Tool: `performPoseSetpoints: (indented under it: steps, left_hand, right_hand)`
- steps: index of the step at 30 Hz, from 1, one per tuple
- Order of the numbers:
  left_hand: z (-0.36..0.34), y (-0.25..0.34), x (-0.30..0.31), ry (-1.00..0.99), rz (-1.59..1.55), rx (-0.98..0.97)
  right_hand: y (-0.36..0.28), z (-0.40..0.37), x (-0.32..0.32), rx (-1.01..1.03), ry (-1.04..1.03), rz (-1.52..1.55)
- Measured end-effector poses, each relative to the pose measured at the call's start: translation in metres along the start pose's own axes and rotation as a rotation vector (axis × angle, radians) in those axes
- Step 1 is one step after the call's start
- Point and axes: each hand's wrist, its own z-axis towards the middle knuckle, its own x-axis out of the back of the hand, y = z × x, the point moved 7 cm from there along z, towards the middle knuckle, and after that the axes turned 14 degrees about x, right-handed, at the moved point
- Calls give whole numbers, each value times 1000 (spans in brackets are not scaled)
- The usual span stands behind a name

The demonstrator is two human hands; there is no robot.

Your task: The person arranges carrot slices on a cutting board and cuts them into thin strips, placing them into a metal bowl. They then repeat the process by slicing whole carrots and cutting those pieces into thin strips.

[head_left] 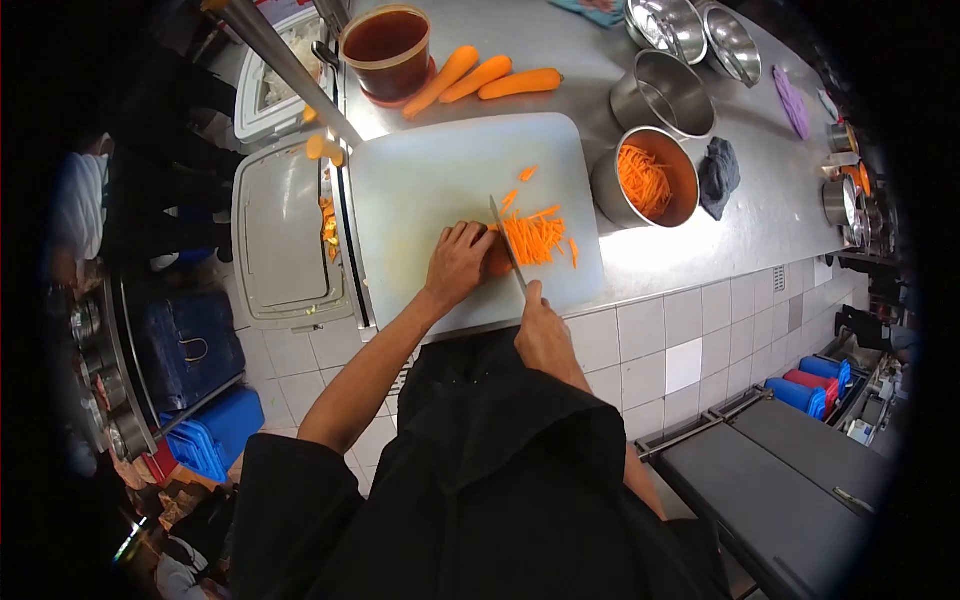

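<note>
On the white cutting board (pixel 420 190), my left hand (pixel 460 262) presses down on carrot slices (pixel 497 262), its fingers curled over them. My right hand (pixel 546 335) grips the handle of a kitchen knife (pixel 506 238), whose blade stands against the carrot right beside my left fingertips. To the right of the blade lies a heap of carrot strips (pixel 540 238), with a few loose bits farther up the board. A steel pot (pixel 612 190) holding more carrot strips (pixel 645 182) stands just off the board's right edge. Three whole peeled carrots (pixel 480 78) lie beyond the board.
A brown tub (pixel 386 55) stands at the far left of the steel table (pixel 740 215). Farther right are an oval steel pot (pixel 663 95), steel bowls (pixel 733 45), a dark cloth (pixel 719 178) and a purple cloth (pixel 790 102). A lidded bin (pixel 285 235) with peelings adjoins the table's left edge.
</note>
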Motion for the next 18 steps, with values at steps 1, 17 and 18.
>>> performPoseSetpoints:
  steps: [1,17,18]
  left_hand:
    - [-2,0,-2,-10,-5,3]
    - [1,1,3,16,-31,9]
    - [2,-1,4,14,-29,14]
  right_hand:
    - [-2,-3,5,15,-9,34]
    - [-13,-20,10,-54,-109,-13]
    - [-1,-10,-5,-10,-40,-5]
